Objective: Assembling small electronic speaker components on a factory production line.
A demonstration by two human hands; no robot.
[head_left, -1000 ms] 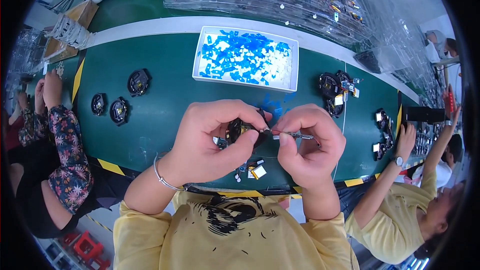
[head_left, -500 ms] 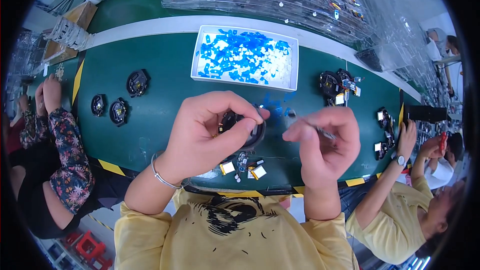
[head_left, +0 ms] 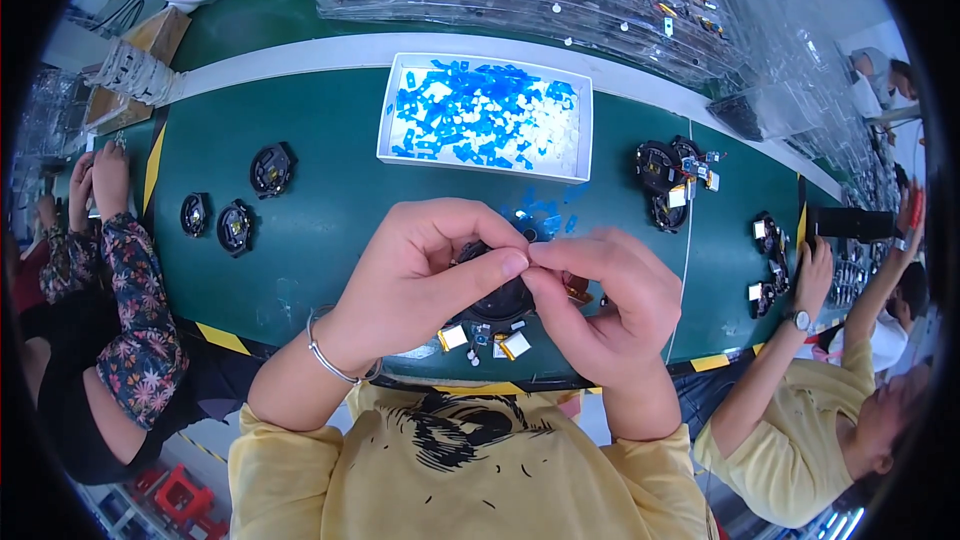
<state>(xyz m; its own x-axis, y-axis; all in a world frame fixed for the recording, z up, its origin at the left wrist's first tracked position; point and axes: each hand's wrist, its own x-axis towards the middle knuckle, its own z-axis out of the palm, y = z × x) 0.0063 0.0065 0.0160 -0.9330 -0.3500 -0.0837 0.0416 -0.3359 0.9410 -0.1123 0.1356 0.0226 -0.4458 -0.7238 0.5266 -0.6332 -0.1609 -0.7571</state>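
Observation:
My left hand (head_left: 430, 265) is closed, thumb and forefinger pinched together above a black round watch-like casing (head_left: 500, 304). My right hand (head_left: 610, 295) is closed too, and its thumb and forefinger meet the left fingertips. Whatever lies between these fingertips is too small or hidden to make out. The casing is partly covered by my hands, so I cannot tell whether fingers support it. Just beyond my hands, several small blue film pieces (head_left: 543, 212) lie on the green table. Small circuit parts with a silvery battery pack (head_left: 515, 345) lie near the table's front edge.
A white box (head_left: 482, 167) of blue pieces stands ahead. Black round casings lie left (head_left: 271, 170) and right (head_left: 658, 168), the latter with circuit boards. Clear plastic trays (head_left: 480, 8) are stacked at the back. Co-workers sit on both sides, one hand (head_left: 815, 278) at right.
My right hand has moved left to meet my left fingertips. The slim metal tweezers seen in it earlier no longer show clearly. My left hand has shifted slightly.

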